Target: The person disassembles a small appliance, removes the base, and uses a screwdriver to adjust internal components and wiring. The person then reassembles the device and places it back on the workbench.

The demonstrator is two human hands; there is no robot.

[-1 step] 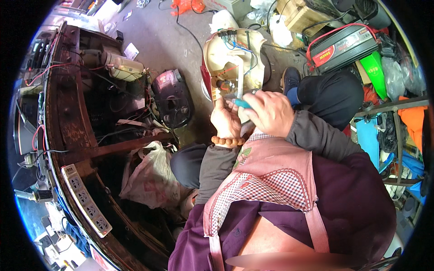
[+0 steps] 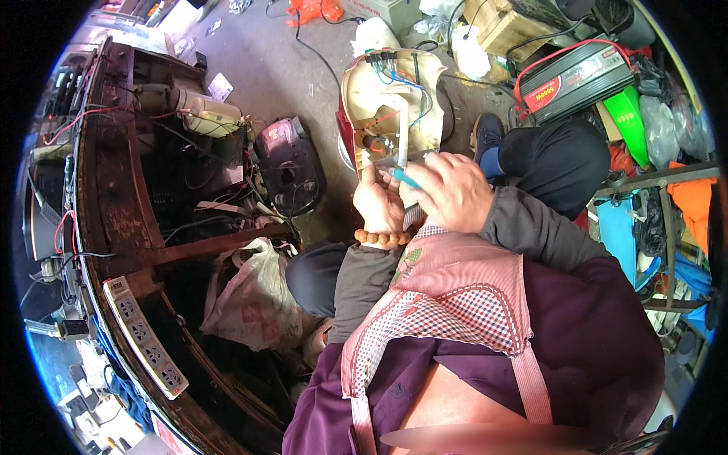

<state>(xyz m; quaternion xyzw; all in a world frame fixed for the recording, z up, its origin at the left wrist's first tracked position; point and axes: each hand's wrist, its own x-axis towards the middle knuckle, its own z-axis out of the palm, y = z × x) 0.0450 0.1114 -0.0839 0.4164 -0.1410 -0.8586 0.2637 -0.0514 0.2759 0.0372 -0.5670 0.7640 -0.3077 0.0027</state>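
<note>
An opened cream appliance housing point(image 2: 428, 72) with a dark red outer side sits in front of me, its hollow inside facing up. Blue wires, a red wire and a white tube run through it. At its near edge my left hand point(image 2: 379, 205), with a bead bracelet on the wrist, is palm up with fingers curled; what they hold is hidden. My right hand point(image 2: 459, 189) is closed on a teal-handled tool point(image 2: 403, 177), just right of the left fingers. The tool's working end is too small to make out.
A dark wooden bench frame point(image 2: 117, 189) with a white power strip point(image 2: 144, 337) stands at left. A black-and-maroon appliance part point(image 2: 290, 167) lies beside it. A black inverter box point(image 2: 576, 83) and a green box point(image 2: 628, 125) are at far right.
My right hand has shifted very slightly, its knuckles a little to the right and the teal handle turned a bit. My left hand and the housing stay in place.
</note>
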